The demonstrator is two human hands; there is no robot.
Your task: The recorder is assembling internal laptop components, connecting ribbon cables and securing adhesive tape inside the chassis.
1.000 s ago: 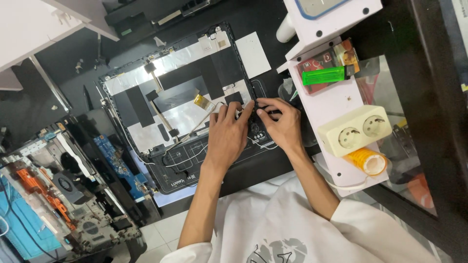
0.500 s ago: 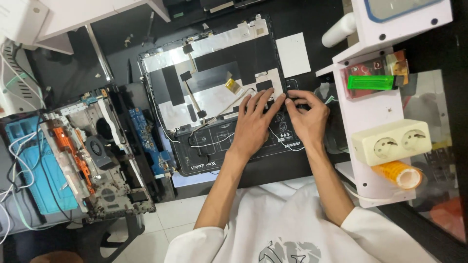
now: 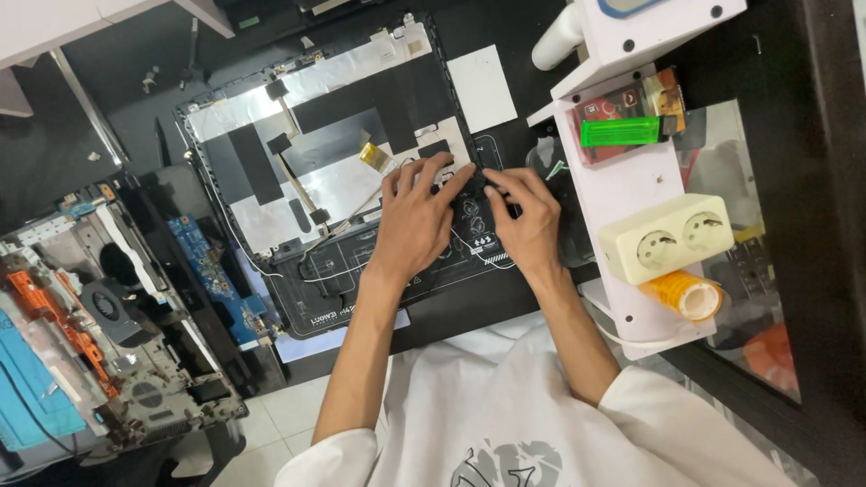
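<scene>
Left hand (image 3: 417, 216) spread flat, fingers open, pressing palm-down on the laptop lid panel (image 3: 334, 171), gripping nothing. Right hand (image 3: 528, 221) just beside it, fingers curled down onto the panel's right edge; fingertips (image 3: 492, 185) pinched close together, but whether anything small sits between them cannot be told.

Lying across the dark worktop (image 3: 135, 63), inner side up: the lid panel, black with silver foil patches and black tape strips. On the panel, under and between both hands, thin white cables (image 3: 469, 248). Near the panel's middle, just left of the left hand, a small amber flex ribbon (image 3: 374, 158).

Left of the panel, well apart, an opened laptop chassis (image 3: 108, 343) with a fan and orange parts showing. Between chassis and panel, a blue circuit board (image 3: 212, 271). Right of the panel, a white shelf unit (image 3: 631, 180). On that unit, a cream double socket (image 3: 667, 236). Just below the socket, an orange tape roll (image 3: 690, 293). Above the socket, a green lighter (image 3: 621, 132). At the panel's upper right corner, a white paper square (image 3: 483, 87).
</scene>
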